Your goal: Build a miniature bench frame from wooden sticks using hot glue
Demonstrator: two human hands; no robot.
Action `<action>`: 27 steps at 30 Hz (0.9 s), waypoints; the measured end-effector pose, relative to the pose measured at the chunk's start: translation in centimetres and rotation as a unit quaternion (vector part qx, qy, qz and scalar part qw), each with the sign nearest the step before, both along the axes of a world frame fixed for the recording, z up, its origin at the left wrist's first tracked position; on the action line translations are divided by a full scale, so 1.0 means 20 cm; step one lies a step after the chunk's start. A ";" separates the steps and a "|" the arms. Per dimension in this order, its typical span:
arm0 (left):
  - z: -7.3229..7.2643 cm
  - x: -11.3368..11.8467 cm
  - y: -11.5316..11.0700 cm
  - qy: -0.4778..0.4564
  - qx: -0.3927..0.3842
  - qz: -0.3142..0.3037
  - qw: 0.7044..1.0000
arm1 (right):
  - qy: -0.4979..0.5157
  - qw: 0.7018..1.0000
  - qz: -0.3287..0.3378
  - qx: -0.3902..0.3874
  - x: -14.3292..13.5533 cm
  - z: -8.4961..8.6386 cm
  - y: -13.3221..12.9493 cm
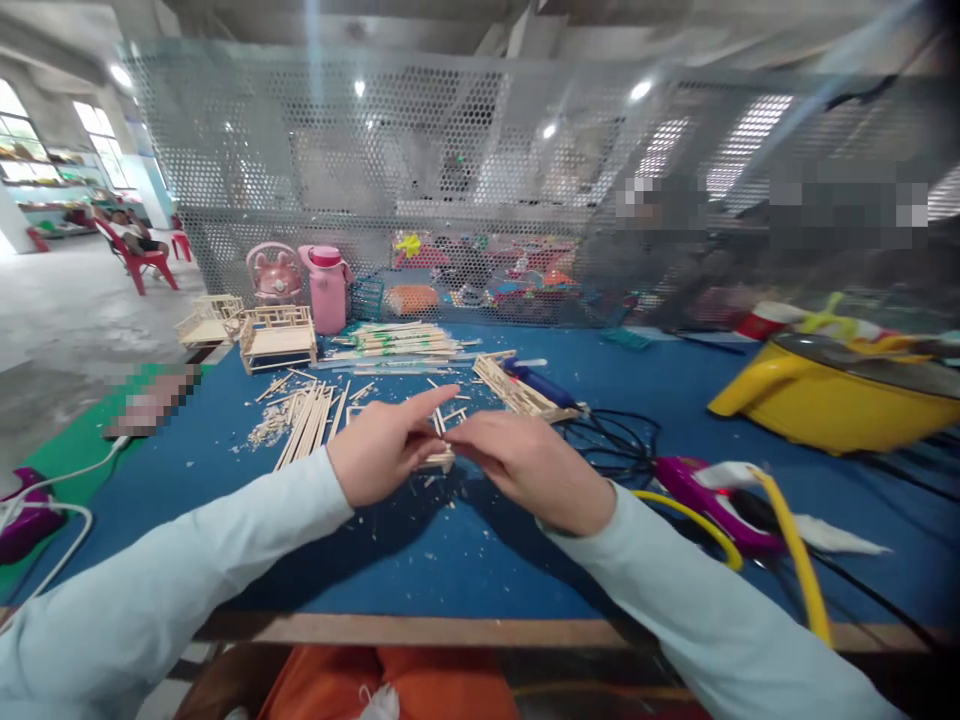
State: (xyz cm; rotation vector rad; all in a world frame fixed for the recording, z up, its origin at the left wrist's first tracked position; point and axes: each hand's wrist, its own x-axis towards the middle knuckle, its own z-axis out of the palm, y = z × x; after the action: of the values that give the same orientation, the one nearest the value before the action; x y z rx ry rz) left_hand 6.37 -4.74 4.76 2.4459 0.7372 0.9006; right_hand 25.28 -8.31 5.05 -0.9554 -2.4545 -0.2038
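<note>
My left hand (390, 442) is over the middle of the blue table (330, 560), index finger stretched out to the right, thumb and other fingers bent in. My right hand (529, 465) meets it from the right, its fingers pressed together at the tips. Whatever lies between the fingertips is too small to make out. Just under and behind the hands is a small wooden stick frame (439, 460), partly hidden by them. Loose thin sticks (307, 425) and wood crumbs lie to the left of my left hand.
Two small stick-built chairs (277, 340) and a pink bottle (328, 290) stand at the back left. Bundled sticks (405, 340) lie behind the hands. A blue tool (544, 382), black cables, a purple glue gun (712, 500) and a yellow pot (847, 395) are on the right.
</note>
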 end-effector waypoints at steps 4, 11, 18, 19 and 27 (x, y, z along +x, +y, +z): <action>-0.02 -0.16 0.18 -0.103 -0.003 0.240 0.965 | 0.069 0.995 -0.031 -0.061 0.01 -0.07 0.15; -0.20 -0.32 0.21 -0.083 -0.478 0.222 0.846 | 0.155 0.972 -0.124 -0.125 -0.04 -0.20 0.16; -0.22 -0.27 0.15 -0.200 -0.556 0.189 0.785 | 0.186 0.953 -0.172 -0.166 -0.05 -0.24 0.18; -0.22 -0.27 0.15 -0.206 -0.562 0.184 0.780 | 0.188 0.951 -0.180 -0.170 -0.04 -0.25 0.18; -0.21 -0.26 0.14 -0.214 -0.562 0.200 0.773 | 0.183 0.950 -0.179 -0.180 -0.05 -0.25 0.18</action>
State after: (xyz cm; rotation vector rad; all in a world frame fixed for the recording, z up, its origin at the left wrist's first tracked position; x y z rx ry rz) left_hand 1.22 -1.99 0.56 0.9953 1.1764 0.7556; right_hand 24.32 -4.68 0.10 -1.4493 -1.9947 0.2923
